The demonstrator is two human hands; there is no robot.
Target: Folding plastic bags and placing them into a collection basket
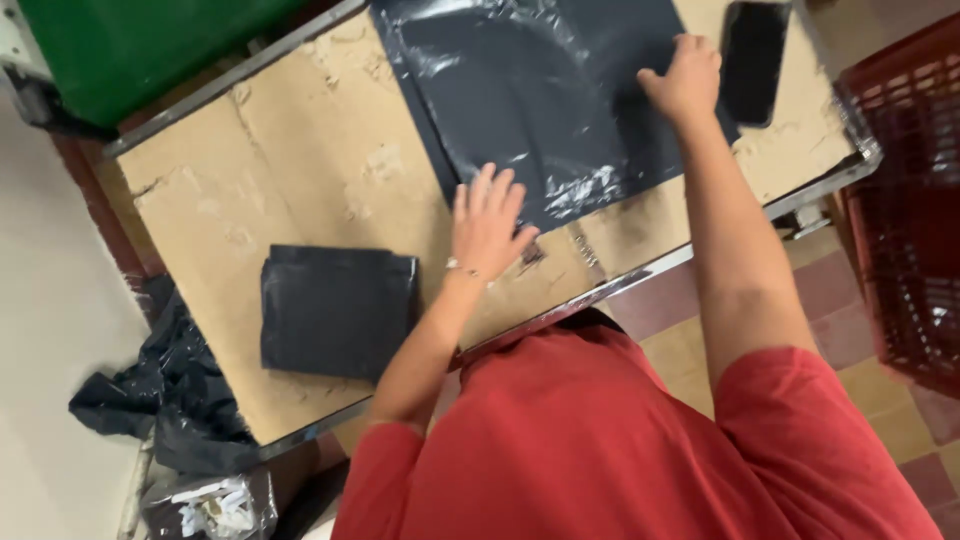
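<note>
Hands both flat on a black plastic bag (540, 100) spread across the far part of the table (300, 160). Left hand (487, 222) lies palm down, fingers spread, on the bag's near edge, partly on the bag and partly on the brown cardboard-like table top; grip is splayed wide, pinching nothing. Thin bracelet (462, 268) on that wrist. Right hand (686, 80) sits further out on the bag's right side, fingers curled down and pressed on the plastic near its edge; cannot tell if it is pinching the film or just pressing. Bag is glossy, wrinkled, catching light along the near right corner. Black phone (753, 60) lies face up just beside the right hand, on the table's right end, overlapping the bag's edge or touching it, can't tell which. Folded stack of black bags (338, 310) sits on the near left part of the table, well apart from both hands. Table has a metal rim, surface torn and patchy. Red crate (905, 200) stands on the floor to the right. Crumpled black plastic (165, 385) hangs off the table's left end. Green bin (130, 45) beyond the table's far left corner. Person wears a red shirt (600, 450).
</note>
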